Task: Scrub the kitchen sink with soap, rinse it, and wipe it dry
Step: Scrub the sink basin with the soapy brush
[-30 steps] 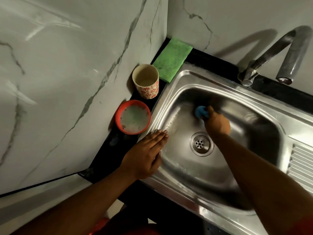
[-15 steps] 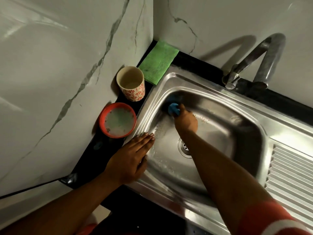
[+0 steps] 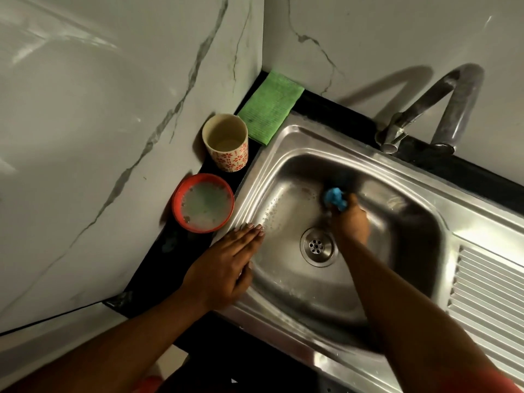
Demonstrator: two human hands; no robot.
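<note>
2 marbled walls [image 3: 113, 137] corner the black counter [image 3: 158, 268] (steel sink [image 3: 354, 148] inset).

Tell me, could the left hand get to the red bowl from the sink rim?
Probably yes. The left hand lies flat and empty on the rim of the sink; the red bowl sits just beyond its fingertips, nothing between.

Shiny steel sink [image 3: 286, 143], glossy marble-look wall [image 3: 99, 123], woven green cloth [image 3: 269, 106].

We've got a cream cylindrical cup with red flower print [image 3: 225, 143], upright on the black stone counter strip [image 3: 158, 268]. Grey-veined white marble wall panels [image 3: 99, 123] rise just behind that cup.
</note>
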